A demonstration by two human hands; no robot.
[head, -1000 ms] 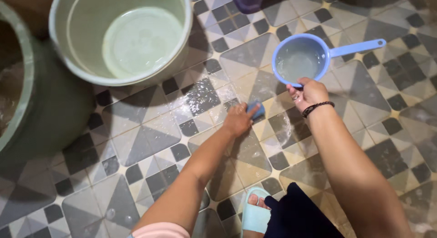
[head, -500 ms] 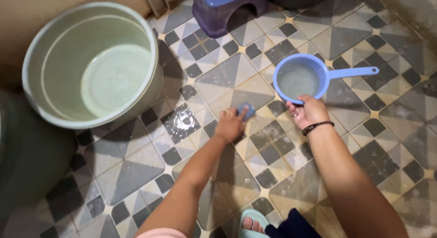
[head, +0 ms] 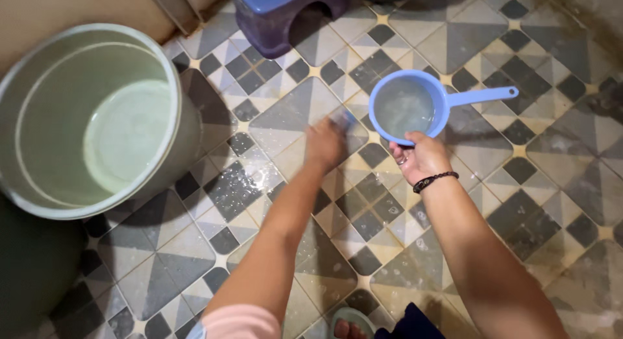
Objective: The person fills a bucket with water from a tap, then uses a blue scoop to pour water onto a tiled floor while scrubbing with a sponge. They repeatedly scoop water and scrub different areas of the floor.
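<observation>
On a wet patterned tile floor [head: 162,248] beside a pale green tub [head: 162,73], the left hand [head: 324,144] presses a blue sponge [head: 342,118] down, while the right hand [head: 418,158] grips a blue dipper [head: 409,107] by its rim.

Looked like a home washroom: wet patterned floor tiles [head: 292,112] in grey, cream and black, a large pale green plastic tub [head: 91,118] holding a little water, a blue water dipper [head: 409,105], a small purple plastic stool [head: 285,8] near the wall.
</observation>
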